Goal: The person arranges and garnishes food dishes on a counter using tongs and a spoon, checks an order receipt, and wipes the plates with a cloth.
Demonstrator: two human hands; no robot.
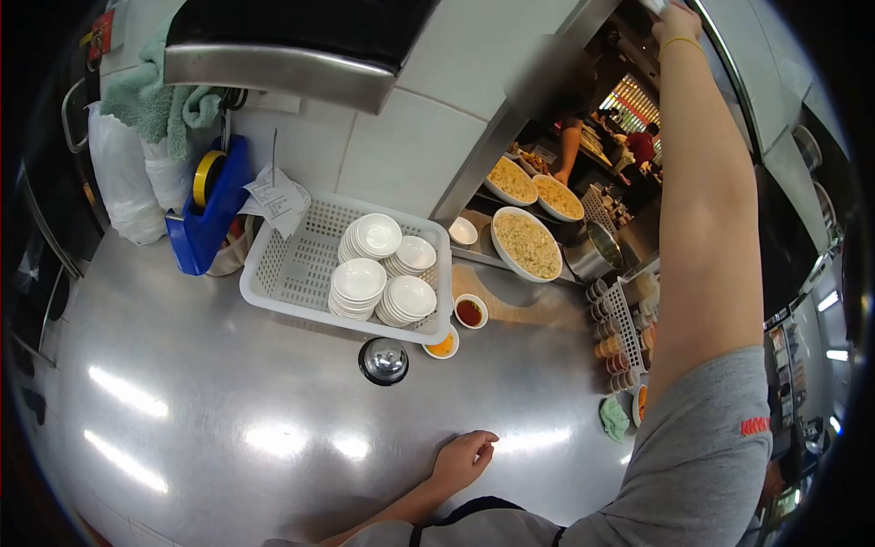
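Note:
My left hand [463, 460] rests on the steel counter [228, 374] near its front edge, with its fingers loosely curled and nothing visible in them. A chrome call bell [384, 361] on a black base stands beyond it. Stretched far up to the top edge of the view, my right hand [676, 23] has its fingers closed around a small whitish thing. Most of that thing is cut off, and I cannot make out what it is. Below the raised arm, bowls of food show through the opening in the wall.
A white perforated basket [264, 296] holds stacks of small white dishes [358, 280]. Beside it sit a sauce bowl [470, 312] and a bowl with orange contents [442, 344]. A blue tape dispenser [193, 239] stands left. Another person's arm [570, 150] shows beyond the opening.

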